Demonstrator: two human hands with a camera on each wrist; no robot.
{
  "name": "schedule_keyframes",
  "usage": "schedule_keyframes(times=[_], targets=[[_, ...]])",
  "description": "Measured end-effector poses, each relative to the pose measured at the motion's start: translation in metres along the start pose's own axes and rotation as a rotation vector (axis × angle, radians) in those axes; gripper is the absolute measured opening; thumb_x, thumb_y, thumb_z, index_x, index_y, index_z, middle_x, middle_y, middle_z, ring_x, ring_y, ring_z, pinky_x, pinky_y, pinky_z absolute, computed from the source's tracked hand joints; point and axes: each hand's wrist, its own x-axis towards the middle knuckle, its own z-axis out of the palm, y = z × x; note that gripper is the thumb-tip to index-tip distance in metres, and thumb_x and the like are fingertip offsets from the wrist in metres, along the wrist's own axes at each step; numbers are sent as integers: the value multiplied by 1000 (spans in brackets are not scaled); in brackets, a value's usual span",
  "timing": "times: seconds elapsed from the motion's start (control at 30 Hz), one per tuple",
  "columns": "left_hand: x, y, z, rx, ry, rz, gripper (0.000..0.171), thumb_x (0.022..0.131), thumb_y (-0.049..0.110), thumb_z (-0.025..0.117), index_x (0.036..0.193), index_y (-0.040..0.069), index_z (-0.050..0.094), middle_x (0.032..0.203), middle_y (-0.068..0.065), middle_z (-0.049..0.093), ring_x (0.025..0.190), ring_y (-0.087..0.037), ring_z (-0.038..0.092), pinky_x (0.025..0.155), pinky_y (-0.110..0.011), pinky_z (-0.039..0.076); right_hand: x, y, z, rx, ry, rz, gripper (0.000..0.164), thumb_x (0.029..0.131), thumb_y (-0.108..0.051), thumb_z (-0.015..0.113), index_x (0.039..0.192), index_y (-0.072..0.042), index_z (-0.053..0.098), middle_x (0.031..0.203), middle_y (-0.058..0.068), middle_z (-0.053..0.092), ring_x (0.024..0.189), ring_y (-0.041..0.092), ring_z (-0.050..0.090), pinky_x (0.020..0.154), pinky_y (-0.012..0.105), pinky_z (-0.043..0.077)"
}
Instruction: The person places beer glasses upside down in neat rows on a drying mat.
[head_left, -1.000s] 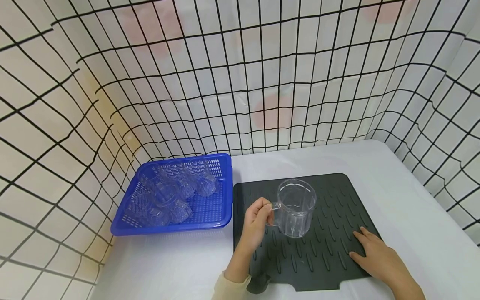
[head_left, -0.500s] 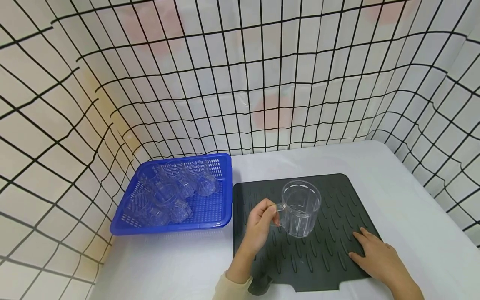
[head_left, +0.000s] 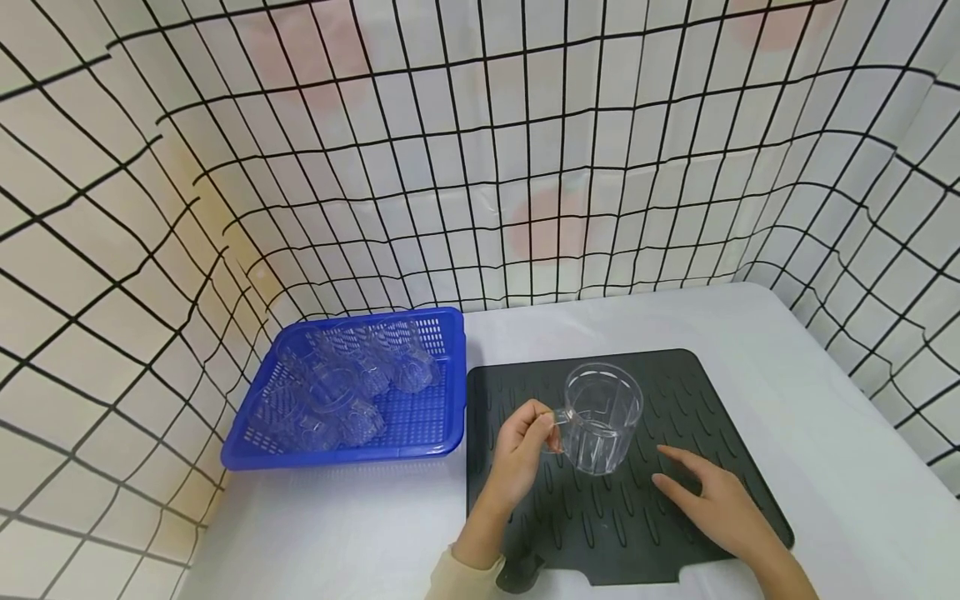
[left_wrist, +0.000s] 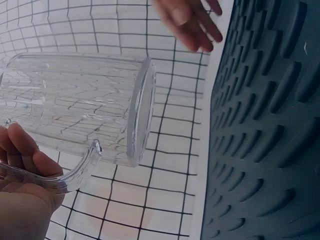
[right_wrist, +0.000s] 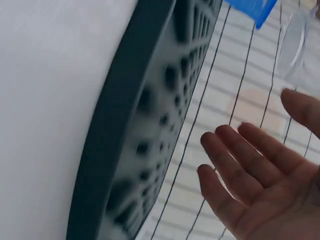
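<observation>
My left hand [head_left: 517, 450] grips the handle of a clear plastic mug [head_left: 600, 417], held upright just above the dark ribbed mat [head_left: 675, 400]. In the left wrist view the mug [left_wrist: 80, 105] fills the left half, its handle [left_wrist: 75, 172] under my fingers [left_wrist: 22, 152]. My right hand [head_left: 708, 504] hovers open over the mat to the right of the mug, fingers straight and pointing toward it. The right wrist view has that open hand [right_wrist: 255, 185] above the mat [right_wrist: 150, 115].
A blue perforated basket [head_left: 420, 421] with several clear mugs [head_left: 337, 387] lying in it sits left of the mat on the white table [head_left: 825, 417]. A black-gridded white curtain [head_left: 480, 167] closes in the back and both sides.
My right hand has lifted off the mat's right edge and moved left toward the mug. The mug has shifted slightly right in my left hand.
</observation>
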Motion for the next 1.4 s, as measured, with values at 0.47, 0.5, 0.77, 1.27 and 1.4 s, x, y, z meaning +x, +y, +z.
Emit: schedule_keyframes(times=[0.47,0.5,0.77,1.27,1.4], targets=[[-2,-2,-1,-8,-12,2,18,99,0,41,84,-9,46,72,-28,46,69,-10,51,66,-24,50,18,-32,31,520,-170,119,48,107,-28,35,116,14,58,102,16,68,93,22,67,80,30,51],[-3,-2,-1,-8,-11,6,18,99,0,41,84,-9,46,72,-28,46,69,-10,51,66,-24,50,18,-34,31,546,-182,125,50,107,-29,35,114,15,58,100,15,68,91,22,67,79,29,52],[-4,-1,-2,-9,-32,32,20,100,3,40,83,-7,46,71,-26,46,69,-10,50,65,-24,49,20,-42,23,861,-254,158,54,107,-36,33,108,12,58,89,8,66,82,20,67,77,35,55],[-4,-1,-13,37,-169,105,18,99,3,45,84,-4,52,77,-24,54,74,-24,56,71,-29,50,23,-36,20,1036,-305,25,50,108,-36,23,107,-4,60,91,3,70,84,18,68,76,31,54],[-4,0,-17,102,-246,132,16,101,4,46,89,-2,56,86,-20,58,87,-26,58,84,-36,49,24,-33,21,1082,-320,-46,49,108,-36,19,112,-9,60,97,4,72,89,18,69,76,30,54]])
